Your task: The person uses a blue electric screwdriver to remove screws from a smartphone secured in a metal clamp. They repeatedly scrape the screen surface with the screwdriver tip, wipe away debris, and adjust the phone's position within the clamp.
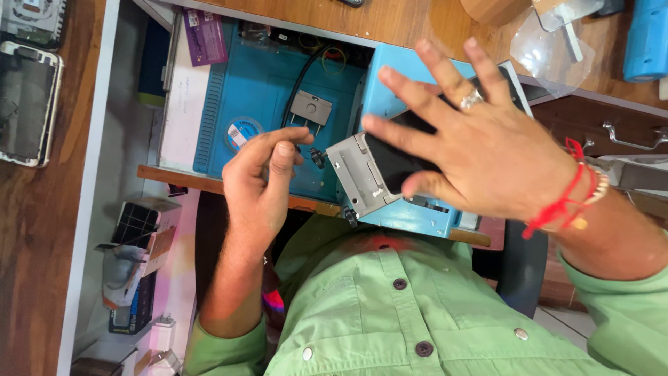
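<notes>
Nearest the camera is the person's light green buttoned shirt point(417, 313), its sleeves running up to both forearms. The left hand point(261, 174) is raised over the front edge of a blue work mat point(257, 83); its fingers point(275, 139) curl loosely inward with thumb and forefinger tips close together, and whether they pinch anything cannot be told. The right hand point(487, 139), with a ring and a red thread at the wrist, spreads its fingers point(400, 136) wide and flat on a dark phone point(396, 163), pressing it rather than gripping it. The phone lies in a grey metal clamp fixture point(358, 177) resting on a light blue machine point(410, 209). Farther off on the mat sit a small grey box point(310, 108) with a black cable point(303, 76) and a round tape roll point(241, 134). A purple card point(205, 35) lies beyond.
</notes>
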